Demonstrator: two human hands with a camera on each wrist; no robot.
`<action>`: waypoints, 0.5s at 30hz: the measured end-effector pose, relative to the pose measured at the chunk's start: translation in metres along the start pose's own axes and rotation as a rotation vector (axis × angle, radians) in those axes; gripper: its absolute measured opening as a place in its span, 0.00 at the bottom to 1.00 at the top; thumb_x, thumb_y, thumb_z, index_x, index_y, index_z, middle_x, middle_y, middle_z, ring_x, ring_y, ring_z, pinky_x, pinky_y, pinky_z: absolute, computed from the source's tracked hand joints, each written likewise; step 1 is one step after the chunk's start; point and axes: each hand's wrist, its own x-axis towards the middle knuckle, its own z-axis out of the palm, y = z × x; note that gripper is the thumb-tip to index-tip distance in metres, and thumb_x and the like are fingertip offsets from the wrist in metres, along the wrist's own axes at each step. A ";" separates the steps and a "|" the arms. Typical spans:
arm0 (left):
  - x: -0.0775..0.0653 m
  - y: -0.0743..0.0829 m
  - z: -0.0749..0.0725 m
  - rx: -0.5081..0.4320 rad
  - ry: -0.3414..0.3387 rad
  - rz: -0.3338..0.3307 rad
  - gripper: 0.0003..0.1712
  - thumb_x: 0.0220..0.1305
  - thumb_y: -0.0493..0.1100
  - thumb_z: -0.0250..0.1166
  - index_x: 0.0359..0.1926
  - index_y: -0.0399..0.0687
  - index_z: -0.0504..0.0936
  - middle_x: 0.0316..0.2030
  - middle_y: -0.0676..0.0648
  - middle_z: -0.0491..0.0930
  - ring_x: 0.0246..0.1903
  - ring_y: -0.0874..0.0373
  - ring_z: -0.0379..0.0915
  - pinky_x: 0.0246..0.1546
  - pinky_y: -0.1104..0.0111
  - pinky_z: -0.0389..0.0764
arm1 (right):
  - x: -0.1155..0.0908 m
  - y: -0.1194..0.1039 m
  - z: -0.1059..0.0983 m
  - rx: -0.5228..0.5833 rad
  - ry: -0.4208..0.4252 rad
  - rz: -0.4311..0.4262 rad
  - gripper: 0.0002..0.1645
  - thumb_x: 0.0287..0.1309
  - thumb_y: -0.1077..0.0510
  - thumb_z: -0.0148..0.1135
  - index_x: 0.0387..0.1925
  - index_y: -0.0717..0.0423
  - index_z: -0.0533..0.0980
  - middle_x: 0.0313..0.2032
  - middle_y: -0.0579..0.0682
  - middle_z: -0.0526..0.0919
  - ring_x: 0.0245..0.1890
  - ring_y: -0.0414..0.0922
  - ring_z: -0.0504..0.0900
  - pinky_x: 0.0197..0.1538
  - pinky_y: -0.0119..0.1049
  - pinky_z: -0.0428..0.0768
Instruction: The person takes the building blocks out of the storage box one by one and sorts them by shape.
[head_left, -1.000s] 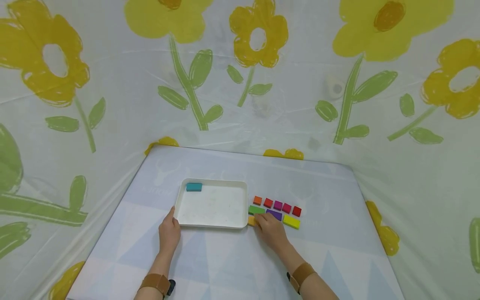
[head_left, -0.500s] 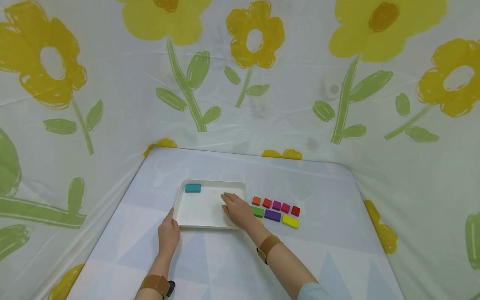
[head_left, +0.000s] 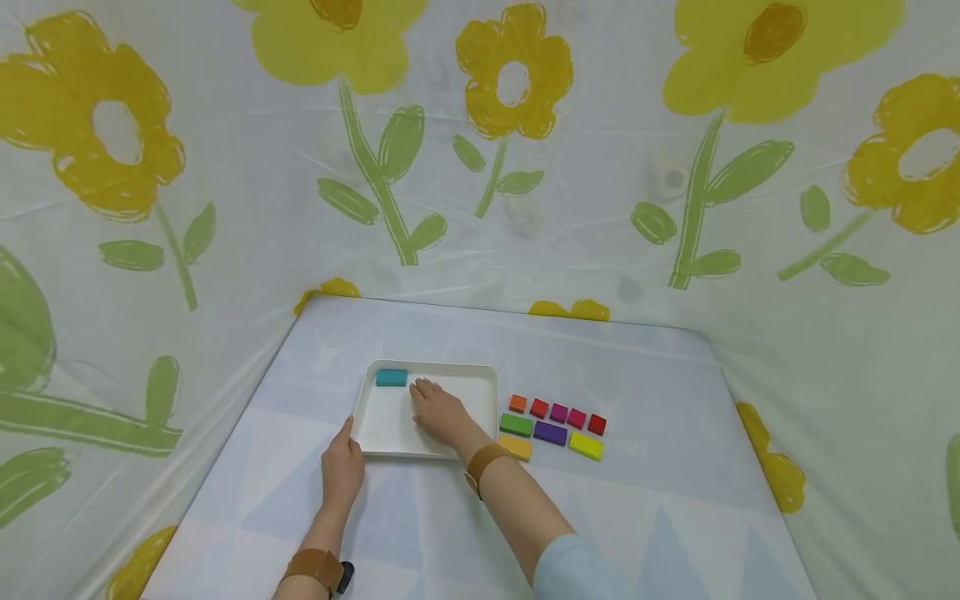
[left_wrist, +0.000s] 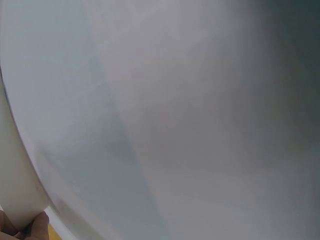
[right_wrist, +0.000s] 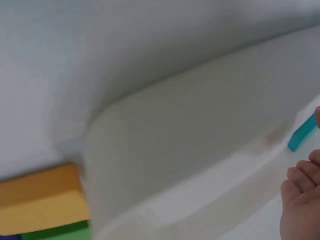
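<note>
My left hand grips the near left corner of a shallow white tray. In the left wrist view its fingertips lie against the tray wall. Inside the tray, my right hand reaches over the floor, fingertips close to the right of a teal block. From the right wrist, the fingers look bent, and a teal block shows between them and the thumb. Whether that block is held or lies beyond is unclear; the head view hides what is under the hand.
Right of the tray stand several small orange, red and pink blocks in a row. Nearer are green, purple and yellow blocks, with an orange-yellow block beside the tray. A flowered curtain surrounds the table.
My right hand has moved left from the orange-yellow block, over the tray's right wall, to near the teal block. My left hand has stayed at the tray's corner.
</note>
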 end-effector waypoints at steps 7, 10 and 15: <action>-0.002 0.001 0.001 -0.003 0.020 0.017 0.26 0.72 0.29 0.44 0.69 0.27 0.63 0.65 0.27 0.68 0.64 0.33 0.68 0.60 0.45 0.79 | 0.015 -0.006 -0.010 -0.051 -0.054 0.000 0.37 0.75 0.46 0.46 0.76 0.57 0.52 0.78 0.52 0.56 0.78 0.47 0.57 0.81 0.36 0.59; -0.001 0.002 0.002 -0.007 0.030 0.016 0.26 0.72 0.29 0.45 0.69 0.26 0.63 0.65 0.27 0.69 0.65 0.33 0.68 0.61 0.46 0.79 | 0.020 -0.007 -0.013 -0.081 -0.064 -0.002 0.37 0.75 0.46 0.46 0.76 0.57 0.53 0.77 0.53 0.57 0.78 0.47 0.58 0.81 0.35 0.59; -0.001 0.002 0.001 -0.001 0.032 0.015 0.26 0.72 0.29 0.45 0.69 0.27 0.63 0.65 0.27 0.69 0.65 0.33 0.68 0.61 0.46 0.79 | 0.025 -0.009 -0.013 -0.105 -0.074 -0.005 0.37 0.74 0.46 0.47 0.76 0.57 0.53 0.77 0.53 0.58 0.77 0.47 0.59 0.80 0.35 0.60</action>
